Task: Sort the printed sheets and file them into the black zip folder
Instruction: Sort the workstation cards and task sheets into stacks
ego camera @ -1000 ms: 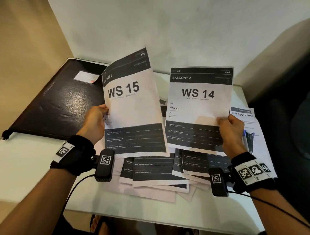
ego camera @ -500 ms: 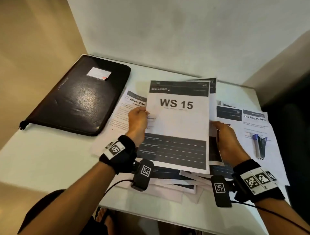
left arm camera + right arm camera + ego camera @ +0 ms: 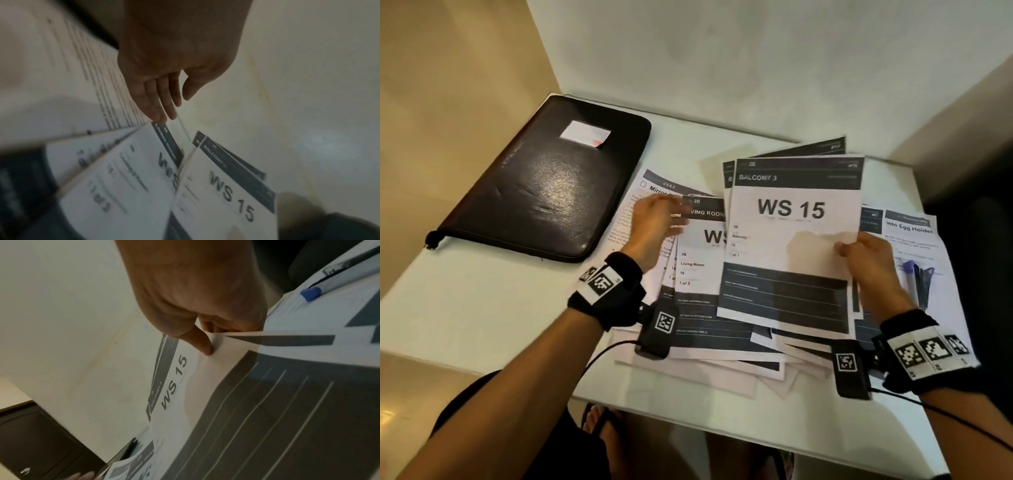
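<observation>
My right hand (image 3: 859,246) pinches the right edge of the "WS 15" sheet (image 3: 791,240), with at least one more sheet stacked behind it; the thumb (image 3: 202,344) lies on top. My left hand (image 3: 657,219) hovers with straight fingers (image 3: 162,104) over the top left corner of a "Living Room" sheet (image 3: 698,267) on the pile, holding nothing. The black zip folder (image 3: 544,185) lies closed at the table's back left, a white card on its cover.
Several more printed sheets (image 3: 722,342) lie fanned across the white table (image 3: 482,308). A "Mirror" sheet (image 3: 650,192) lies beside the folder. A blue-capped pen (image 3: 909,274) rests on an "Egg Holder" sheet (image 3: 914,246) at the right. Walls close the back.
The left hand let go of the WS 15 sheet and moved left over the pile. The WS 14 and WS 15 sheets came together, and the right hand alone now holds the stack.
</observation>
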